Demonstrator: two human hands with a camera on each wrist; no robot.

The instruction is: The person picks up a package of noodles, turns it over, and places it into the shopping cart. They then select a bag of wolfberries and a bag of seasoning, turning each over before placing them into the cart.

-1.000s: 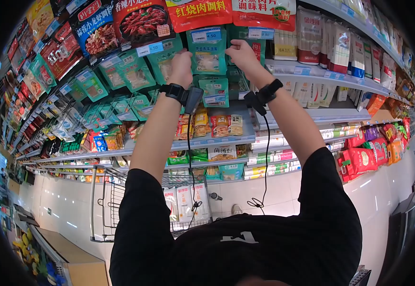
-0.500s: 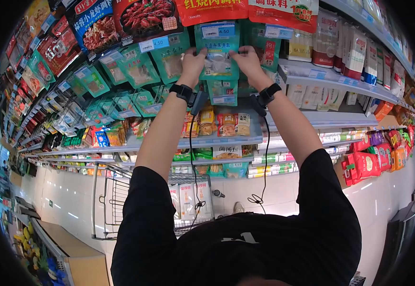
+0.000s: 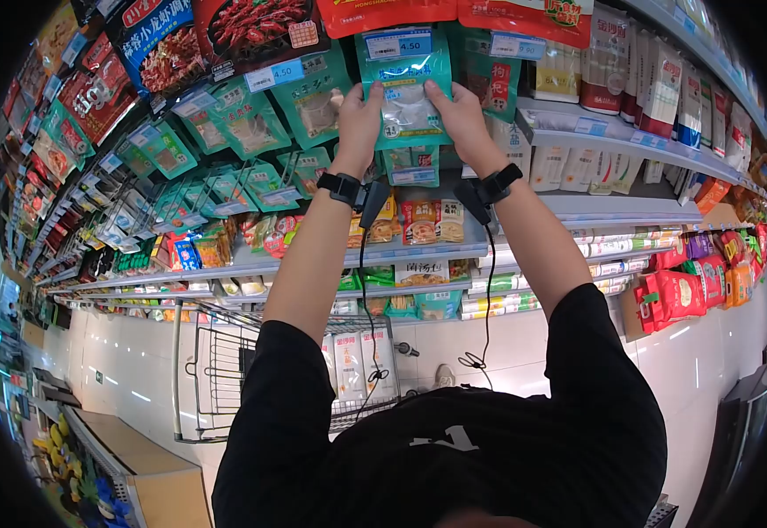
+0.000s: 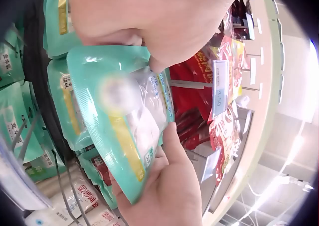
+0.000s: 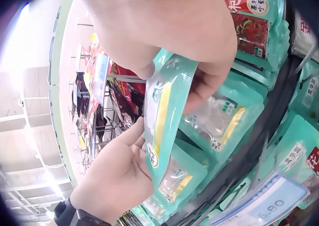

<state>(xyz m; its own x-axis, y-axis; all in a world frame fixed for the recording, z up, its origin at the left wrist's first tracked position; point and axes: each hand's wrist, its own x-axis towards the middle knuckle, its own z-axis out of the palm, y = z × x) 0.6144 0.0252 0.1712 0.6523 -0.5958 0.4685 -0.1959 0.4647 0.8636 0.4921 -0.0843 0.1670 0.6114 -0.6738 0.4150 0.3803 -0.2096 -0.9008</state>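
Note:
A teal pouch [image 3: 410,114] with a clear window showing pale contents hangs in the middle of the rack, under a 4.50 price tag. My left hand [image 3: 359,130] pinches its left edge, the thumb lying over the front. On the opposite edge my right hand [image 3: 462,126] does the same. From the left wrist, the pouch [image 4: 117,106] appears tilted between my left hand [image 4: 154,21] above and my right hand [image 4: 169,186] below. The right wrist view shows the pouch [image 5: 167,106] nearly edge-on, fingers of my right hand [image 5: 169,26] behind it.
More teal pouches [image 3: 251,119] hang on hooks to the left and behind. Red seasoning packets [image 3: 392,13] hang overhead, close to the hands. Shelves of white noodle packs [image 3: 608,66] stand on the right. A wire shopping cart [image 3: 216,370] with white packs stands below left.
My hands came in from beside the pouch to its two edges, and the thumbs moved onto its front. The pouch now tips outward at its lower end.

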